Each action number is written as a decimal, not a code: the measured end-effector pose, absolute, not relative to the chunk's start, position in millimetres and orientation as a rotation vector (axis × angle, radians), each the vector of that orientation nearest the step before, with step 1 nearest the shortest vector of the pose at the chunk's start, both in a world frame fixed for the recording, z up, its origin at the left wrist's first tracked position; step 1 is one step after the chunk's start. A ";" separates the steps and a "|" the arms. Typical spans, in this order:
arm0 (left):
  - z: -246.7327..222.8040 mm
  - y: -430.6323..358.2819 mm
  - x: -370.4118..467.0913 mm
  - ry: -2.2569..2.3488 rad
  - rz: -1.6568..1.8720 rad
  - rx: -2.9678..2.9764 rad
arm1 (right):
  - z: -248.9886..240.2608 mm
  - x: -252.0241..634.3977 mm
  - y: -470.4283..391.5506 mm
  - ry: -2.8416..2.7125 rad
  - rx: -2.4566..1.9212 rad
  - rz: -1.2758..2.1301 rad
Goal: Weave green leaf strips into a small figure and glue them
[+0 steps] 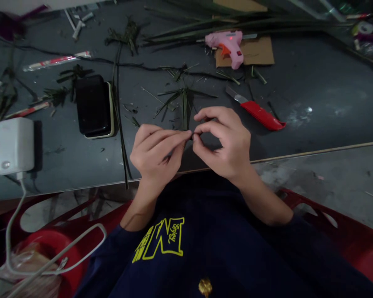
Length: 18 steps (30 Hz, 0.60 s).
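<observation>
My left hand [158, 153] and my right hand [225, 138] meet fingertip to fingertip over the table's near edge. Both are pinched closed at a small dark bit, mostly covered by the fingers, whose kind I cannot make out. Just beyond them lies a green figure of folded leaf strips [184, 107] with thin arms spread sideways; its lower end reaches the fingers. A red utility knife [262, 115] rests to the right of my right hand, blade pointing up and left. Long narrow leaf strips [119, 124] run down the table left of my left hand.
A pink glue gun [228, 43] lies on cardboard [262, 51], its red light lit. Long green leaves [186, 35] stretch behind. To the left are a black phone-like device [93, 105] and a white box [15, 145] with a cable. Leaf scraps and a black cord cross the table.
</observation>
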<state>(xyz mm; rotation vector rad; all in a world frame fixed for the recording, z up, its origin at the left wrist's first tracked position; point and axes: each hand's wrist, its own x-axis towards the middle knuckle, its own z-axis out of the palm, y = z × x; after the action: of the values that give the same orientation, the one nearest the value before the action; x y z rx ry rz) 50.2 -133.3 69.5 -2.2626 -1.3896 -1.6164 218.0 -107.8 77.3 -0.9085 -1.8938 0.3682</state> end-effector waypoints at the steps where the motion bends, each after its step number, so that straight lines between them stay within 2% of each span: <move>1: 68.9 -133.3 51.0 -1.331 -1.583 -2.230 | 77.7 217.3 -109.4 -1.869 -0.919 0.361; 6: 51.7 -138.3 49.0 -1.202 -1.521 -2.109 | 79.4 213.6 -117.0 -1.776 -0.979 0.462; 10: 34.5 -145.1 39.3 -1.355 -1.455 -2.200 | 81.0 213.2 -122.2 -1.682 -1.010 0.685; 13: 30.9 -145.5 35.8 -1.393 -1.554 -2.268 | 80.9 213.2 -124.3 -1.647 -1.021 0.711; 18: 39.2 -145.2 36.8 -1.892 -1.809 -2.376 | 72.1 214.9 -121.4 -1.666 -0.932 0.632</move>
<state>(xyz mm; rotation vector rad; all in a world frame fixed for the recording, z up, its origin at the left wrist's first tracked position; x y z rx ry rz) 36.8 -145.2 39.2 -2.3760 -1.8923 -1.8092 214.9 -121.4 72.1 -0.9318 -1.6661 0.6316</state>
